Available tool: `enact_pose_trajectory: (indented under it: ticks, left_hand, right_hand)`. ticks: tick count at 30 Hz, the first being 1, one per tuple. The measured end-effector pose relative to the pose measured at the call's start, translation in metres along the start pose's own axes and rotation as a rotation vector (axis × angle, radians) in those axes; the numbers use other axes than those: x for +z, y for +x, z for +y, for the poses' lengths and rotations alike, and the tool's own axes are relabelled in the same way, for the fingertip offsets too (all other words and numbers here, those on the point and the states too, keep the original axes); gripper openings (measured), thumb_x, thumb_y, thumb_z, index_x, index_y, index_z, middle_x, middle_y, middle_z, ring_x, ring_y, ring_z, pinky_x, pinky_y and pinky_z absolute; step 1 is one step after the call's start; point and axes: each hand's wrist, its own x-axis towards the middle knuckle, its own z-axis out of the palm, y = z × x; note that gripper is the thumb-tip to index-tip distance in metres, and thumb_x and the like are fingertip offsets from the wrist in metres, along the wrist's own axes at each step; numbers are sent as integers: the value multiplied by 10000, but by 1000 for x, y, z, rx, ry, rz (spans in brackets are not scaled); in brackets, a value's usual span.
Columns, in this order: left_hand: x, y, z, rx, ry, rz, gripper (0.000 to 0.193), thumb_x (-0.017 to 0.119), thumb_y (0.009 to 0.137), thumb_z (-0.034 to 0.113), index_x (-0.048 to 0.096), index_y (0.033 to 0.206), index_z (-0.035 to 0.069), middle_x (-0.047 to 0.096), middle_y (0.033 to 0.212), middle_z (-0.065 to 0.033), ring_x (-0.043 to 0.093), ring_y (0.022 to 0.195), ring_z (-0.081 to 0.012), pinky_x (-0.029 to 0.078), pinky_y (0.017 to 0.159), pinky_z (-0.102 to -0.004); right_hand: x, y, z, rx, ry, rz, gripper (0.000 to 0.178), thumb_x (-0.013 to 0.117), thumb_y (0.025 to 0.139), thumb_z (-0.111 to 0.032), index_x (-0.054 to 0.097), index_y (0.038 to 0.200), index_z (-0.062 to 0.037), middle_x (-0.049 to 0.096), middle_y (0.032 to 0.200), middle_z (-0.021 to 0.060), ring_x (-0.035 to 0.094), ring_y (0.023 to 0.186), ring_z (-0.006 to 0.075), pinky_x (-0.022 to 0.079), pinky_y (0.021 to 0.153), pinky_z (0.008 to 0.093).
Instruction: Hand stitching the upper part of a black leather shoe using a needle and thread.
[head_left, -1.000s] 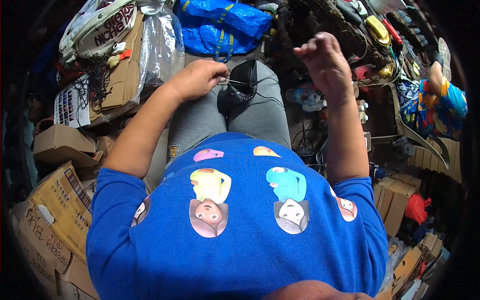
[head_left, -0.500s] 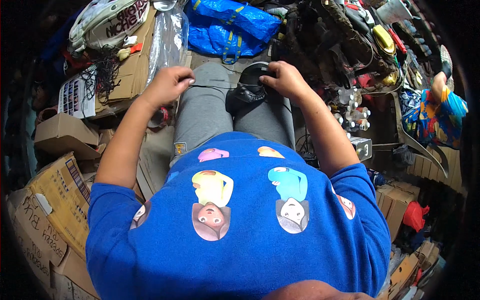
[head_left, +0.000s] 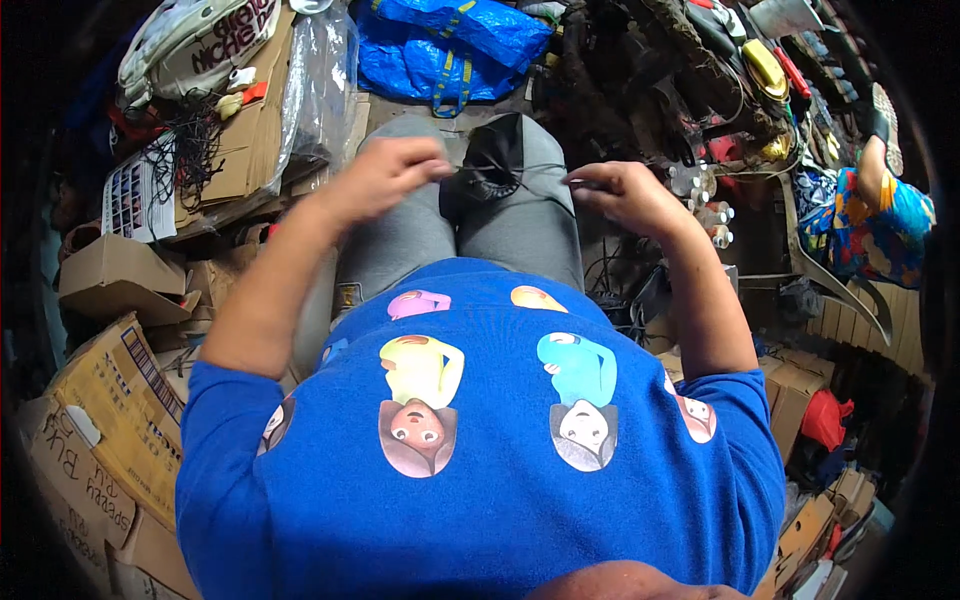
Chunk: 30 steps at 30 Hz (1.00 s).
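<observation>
A black item (head_left: 494,158), perhaps a shoe, rests on my right thigh; it has a smooth dark panel and a ribbed, curved lower edge. Just to its left, my left hand (head_left: 400,175) is closed in a pinch, its fingertips at a thin dark thread. My right hand (head_left: 632,200) is off to the right of the item, thumb and fingers pressed together on the dark thread (head_left: 545,168) that runs from the item toward them. Both hands are a little blurred.
A blue bag (head_left: 450,60) lies beyond my knees. Flattened cardboard (head_left: 250,150) and an open box (head_left: 120,275) are at left. Small bottles (head_left: 712,215), cluttered tools and a curved metal strip (head_left: 850,295) are at right. Another person's colourful clothing (head_left: 880,225) shows at far right.
My left hand has moved right, from out beside my knee to next to the black item. My right hand has drawn away from the item, rightward and nearer to me.
</observation>
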Motion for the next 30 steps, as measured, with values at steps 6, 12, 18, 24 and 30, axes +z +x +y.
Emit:
enact_pose_trajectory:
  ticks: [6, 12, 18, 24, 30]
  left_hand:
    - [-157, -111, -7, -217, 872, 637, 167, 677, 762, 159, 657, 869, 33, 579, 776, -78, 557, 682, -168, 437, 629, -288]
    - [-257, -224, -9, -705, 1200, 989, 277, 619, 820, 254, 655, 1002, 48, 632, 936, -80, 604, 801, -177, 459, 715, -293]
    - [-26, -41, -17, -56, 535, 353, 342, 630, 754, 100, 622, 1094, 66, 592, 1103, -136, 552, 1048, -263, 417, 923, -321]
    - [27, 19, -24, -162, 505, 71, 197, 616, 813, 176, 630, 928, 17, 636, 841, -109, 603, 788, -210, 465, 714, -332]
    - [-19, -19, -47, -260, 247, 343, 276, 636, 820, 277, 602, 731, 18, 515, 598, -24, 444, 591, -100, 386, 554, -294]
  right_hand:
    - [-84, -80, 136, 559, -205, 445, 273, 604, 842, -198, 636, 1087, -82, 677, 910, 76, 610, 769, 124, 471, 721, 266]
    - [-162, -210, 261, 1042, -667, 507, 327, 602, 814, -349, 632, 1110, -212, 646, 1024, 114, 638, 904, 237, 477, 790, 336]
    - [-15, -41, 115, 258, 100, 326, 518, 665, 799, -215, 496, 1288, -209, 598, 1156, 97, 583, 987, 182, 448, 833, 307]
    - [55, 17, 58, -122, 145, 416, 193, 672, 799, -174, 578, 891, -33, 509, 828, 23, 491, 749, 117, 432, 697, 258]
    - [23, -5, 57, 127, 575, 193, 155, 628, 845, -193, 538, 823, -69, 502, 736, -50, 447, 690, 52, 372, 634, 203]
